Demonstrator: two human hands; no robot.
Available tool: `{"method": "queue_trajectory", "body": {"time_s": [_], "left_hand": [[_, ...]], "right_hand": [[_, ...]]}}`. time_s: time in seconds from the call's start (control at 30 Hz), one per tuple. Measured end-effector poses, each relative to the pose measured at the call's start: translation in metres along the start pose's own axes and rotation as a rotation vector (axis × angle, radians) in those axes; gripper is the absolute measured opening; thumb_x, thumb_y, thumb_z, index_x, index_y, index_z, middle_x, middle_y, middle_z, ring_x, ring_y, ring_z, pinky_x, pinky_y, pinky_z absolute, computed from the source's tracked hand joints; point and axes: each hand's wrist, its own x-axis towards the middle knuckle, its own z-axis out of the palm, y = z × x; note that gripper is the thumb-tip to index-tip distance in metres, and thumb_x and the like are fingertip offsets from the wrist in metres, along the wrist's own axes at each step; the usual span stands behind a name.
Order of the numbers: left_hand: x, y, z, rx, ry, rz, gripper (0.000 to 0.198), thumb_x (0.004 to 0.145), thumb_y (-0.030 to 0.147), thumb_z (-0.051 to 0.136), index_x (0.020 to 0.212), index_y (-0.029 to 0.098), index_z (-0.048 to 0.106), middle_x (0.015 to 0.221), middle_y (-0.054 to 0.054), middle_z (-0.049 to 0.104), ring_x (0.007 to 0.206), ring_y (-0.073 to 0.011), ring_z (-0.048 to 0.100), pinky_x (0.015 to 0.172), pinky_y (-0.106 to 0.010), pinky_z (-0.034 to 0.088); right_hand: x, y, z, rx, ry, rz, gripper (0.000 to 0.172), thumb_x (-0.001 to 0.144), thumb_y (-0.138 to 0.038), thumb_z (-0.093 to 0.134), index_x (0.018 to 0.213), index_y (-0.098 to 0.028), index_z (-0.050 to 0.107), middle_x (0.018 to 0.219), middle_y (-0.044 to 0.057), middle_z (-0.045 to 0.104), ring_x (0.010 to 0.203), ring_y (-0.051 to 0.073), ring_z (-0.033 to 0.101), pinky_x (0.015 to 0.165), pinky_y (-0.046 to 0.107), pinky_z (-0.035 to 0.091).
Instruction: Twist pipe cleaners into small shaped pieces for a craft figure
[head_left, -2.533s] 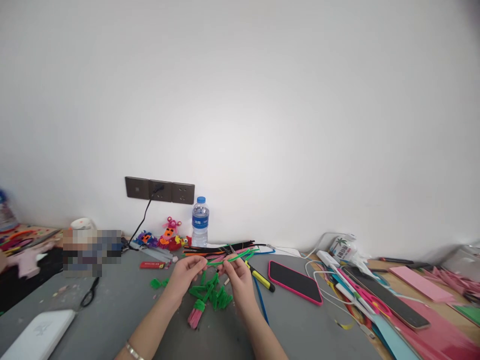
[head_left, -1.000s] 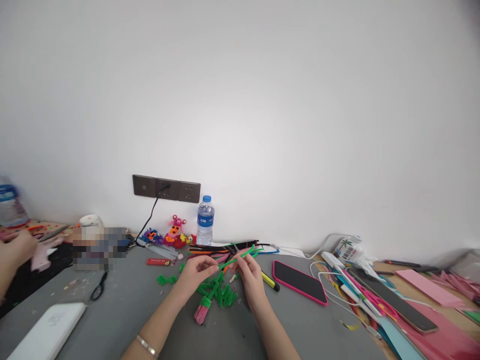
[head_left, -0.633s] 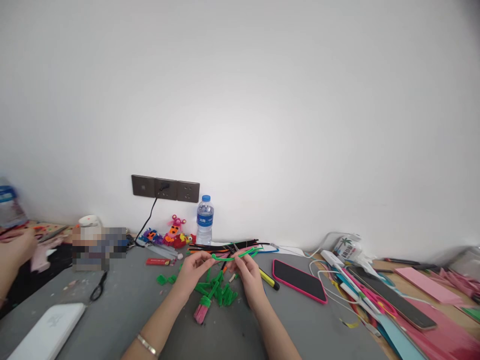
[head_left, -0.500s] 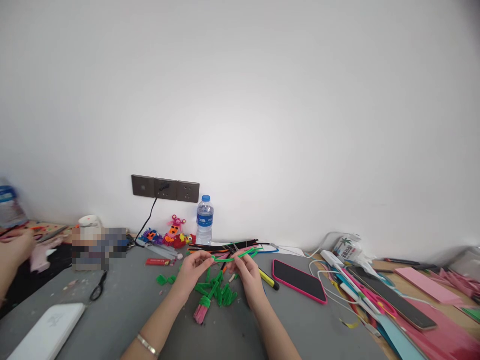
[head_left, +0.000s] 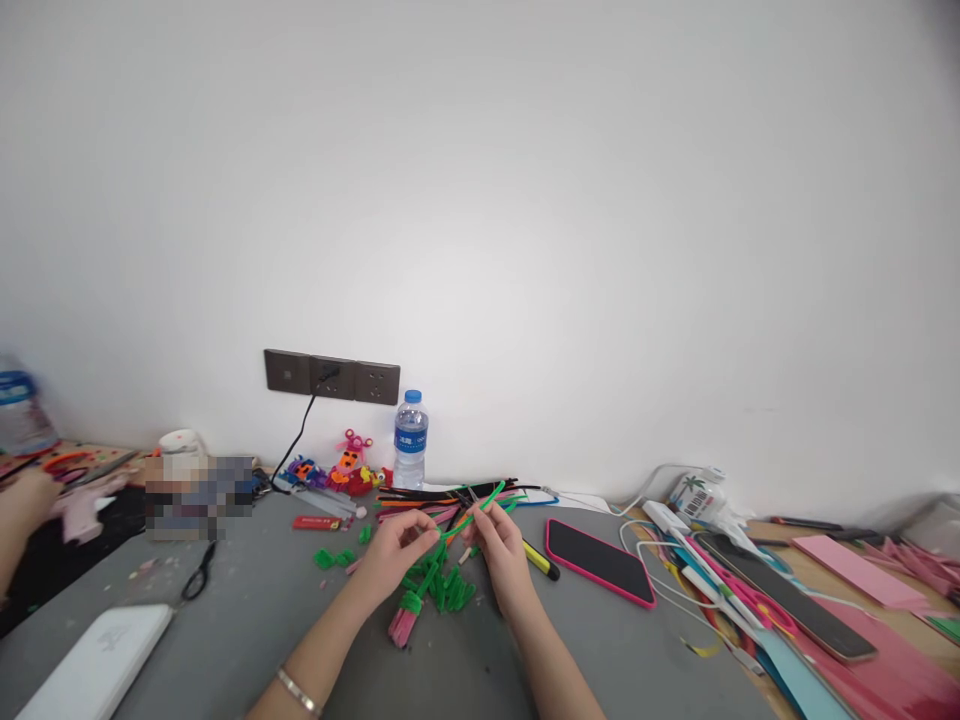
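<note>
Between my two hands a green pipe cleaner (head_left: 459, 527) is held up slantwise, its far end rising past my right fingers. My left hand (head_left: 401, 550) pinches its lower end between thumb and fingertips. Farther along, my right hand (head_left: 498, 545) grips it the same way. Below them on the grey mat lie several folded green pipe cleaner pieces (head_left: 454, 590) and a pink bundle (head_left: 403, 625) wrapped in green at its top. Behind my fingers is a pile of black, orange and pink pipe cleaners (head_left: 420, 497), with scissors partly hidden among them.
A water bottle (head_left: 411, 440) stands by the wall beside small pipe cleaner figures (head_left: 351, 465). Right of my hands lie a yellow cutter (head_left: 541, 562) and a pink-edged phone (head_left: 598, 562). A white power bank (head_left: 97, 660) lies front left. Another person's hand (head_left: 30, 505) is at the far left.
The green pipe cleaner has gone from nearly level to slanted, its right end now higher. My left hand has shifted slightly right and down. The other person's hand has moved left.
</note>
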Motion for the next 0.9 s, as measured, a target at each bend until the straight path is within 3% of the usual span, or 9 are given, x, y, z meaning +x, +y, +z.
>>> {"method": "queue_trajectory", "body": {"time_s": [0.23, 0.37, 0.57, 0.77, 0.9], "left_hand": [[-0.008, 0.006, 0.009, 0.216, -0.124, 0.126, 0.015, 0.082, 0.026, 0.056, 0.072, 0.019, 0.063, 0.074, 0.001, 0.060, 0.068, -0.0149, 0.053, 0.063, -0.023, 0.037], [-0.005, 0.000, 0.010, 0.146, -0.003, 0.085, 0.016, 0.081, 0.030, 0.057, 0.074, 0.018, 0.065, 0.071, 0.000, 0.060, 0.063, -0.0144, 0.051, 0.059, -0.023, 0.037], [0.009, -0.015, -0.001, -0.191, 0.207, -0.129, 0.040, 0.072, 0.052, 0.064, 0.087, 0.015, 0.069, 0.061, 0.002, 0.055, 0.052, -0.0114, 0.043, 0.047, -0.021, 0.029], [0.012, -0.027, 0.001, -0.331, 0.231, -0.219, 0.051, 0.060, 0.058, 0.072, 0.085, 0.014, 0.068, 0.052, 0.006, 0.045, 0.045, -0.0080, 0.036, 0.042, -0.019, 0.023], [0.011, -0.026, 0.003, -0.340, 0.216, -0.208, 0.047, 0.060, 0.057, 0.073, 0.077, 0.013, 0.067, 0.054, 0.005, 0.050, 0.044, -0.0066, 0.035, 0.042, -0.019, 0.022]], "right_hand": [[-0.001, 0.004, 0.001, -0.016, -0.056, -0.006, 0.028, 0.083, -0.042, 0.062, 0.068, -0.020, 0.053, 0.054, -0.006, 0.048, 0.052, 0.012, 0.043, 0.054, 0.023, 0.035], [0.000, 0.004, 0.001, 0.030, 0.011, -0.003, 0.027, 0.082, -0.043, 0.063, 0.070, -0.021, 0.054, 0.056, -0.004, 0.052, 0.054, 0.013, 0.048, 0.057, 0.024, 0.038], [0.001, 0.004, -0.002, 0.086, 0.107, -0.003, 0.023, 0.078, -0.043, 0.068, 0.082, -0.021, 0.061, 0.070, 0.001, 0.066, 0.067, 0.017, 0.058, 0.070, 0.029, 0.046], [-0.001, 0.008, 0.001, 0.076, 0.050, 0.012, 0.025, 0.076, -0.044, 0.070, 0.081, -0.021, 0.061, 0.069, 0.001, 0.066, 0.065, 0.018, 0.060, 0.064, 0.030, 0.049], [-0.001, 0.005, 0.003, 0.043, 0.002, 0.000, 0.025, 0.077, -0.044, 0.068, 0.081, -0.021, 0.060, 0.066, 0.000, 0.064, 0.062, 0.018, 0.058, 0.063, 0.030, 0.049]]}}
